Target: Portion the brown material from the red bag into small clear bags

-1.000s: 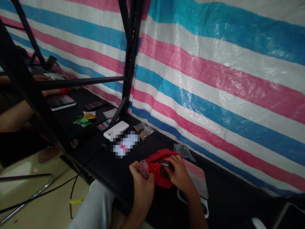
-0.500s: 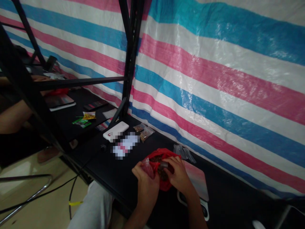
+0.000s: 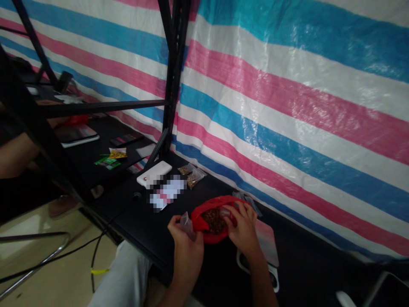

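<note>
A red plastic bag lies open on the black tabletop, with brown granular bits inside. My left hand, beside the bag's left edge, is closed on a small clear plastic bag that sticks up between thumb and fingers. At the red bag's right side, my right hand pinches a small see-through container over the bits; its exact kind is hard to make out. Partly under my right forearm is a flat, pink-topped device with a white base, resembling a small scale.
Two small clear bags of brown bits lie near the striped sheet. Flat clear bags rest behind the red bag. A white slab-shaped device and a blurred-out item lie left. Beyond a black frame shows another person's arm.
My left hand has moved left, off the red bag, with the small clear bag. The red bag's mouth is wider, showing more bits. My right hand has shifted slightly up and right.
</note>
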A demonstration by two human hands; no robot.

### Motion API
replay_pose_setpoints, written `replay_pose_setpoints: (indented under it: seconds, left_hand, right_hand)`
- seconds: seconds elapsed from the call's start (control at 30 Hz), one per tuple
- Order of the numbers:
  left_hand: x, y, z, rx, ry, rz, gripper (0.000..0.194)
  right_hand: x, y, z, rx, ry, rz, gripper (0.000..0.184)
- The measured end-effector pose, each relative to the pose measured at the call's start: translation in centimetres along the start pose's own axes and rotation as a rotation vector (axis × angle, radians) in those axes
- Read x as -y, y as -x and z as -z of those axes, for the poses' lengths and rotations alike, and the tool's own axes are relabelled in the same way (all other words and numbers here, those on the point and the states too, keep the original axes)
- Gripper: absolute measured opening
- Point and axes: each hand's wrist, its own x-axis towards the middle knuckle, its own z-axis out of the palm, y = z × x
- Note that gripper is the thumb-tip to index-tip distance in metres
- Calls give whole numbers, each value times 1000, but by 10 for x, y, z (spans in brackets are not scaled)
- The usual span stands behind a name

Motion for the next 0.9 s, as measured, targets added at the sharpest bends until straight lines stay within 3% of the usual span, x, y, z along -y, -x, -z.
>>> replay_pose_setpoints:
  seconds: [0.1,0.27,0.43,0.57,0.73,0.9]
  left_hand:
    - [3,16,0,54,56,67,60]
    - [5,32,-10,49,-40,7,47]
    - [-3,23,-24,22,-89,-7,48]
    - [-5,13,-30,22,80,45,55]
    - [-1,10,-20,32,298,75,54]
    - [5,7,-3,19,131,12,51]
  right_hand:
    - [1,-1,1,54,-39,26,39]
    - [7,-1,6,172,-79,54,44]
    - [13,0,9,240,-140,56,45]
    - [16,0,10,273,-184,51,41]
    - [14,1,6,243,-153,64,37]
    - [5,2,-1,97,-98,21,38]
